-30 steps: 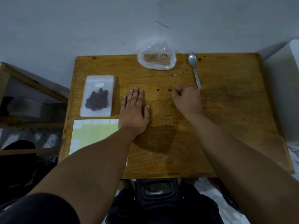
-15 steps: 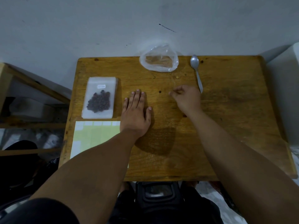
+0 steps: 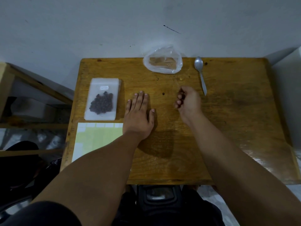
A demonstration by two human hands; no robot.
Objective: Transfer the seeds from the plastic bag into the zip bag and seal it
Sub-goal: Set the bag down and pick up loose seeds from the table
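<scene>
A frosted zip bag lies flat at the desk's left, dark round seeds heaped inside. A crumpled clear plastic bag sits at the far edge, and one stray seed lies mid-desk.

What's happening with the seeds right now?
Left hand flat on table. Right hand curled, contents unseen. Zip bag holds seeds; one seed loose on table.

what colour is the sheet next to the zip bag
Pale yellow-green sheet, with white squares along its far and left edges; the head view shows it.
</scene>
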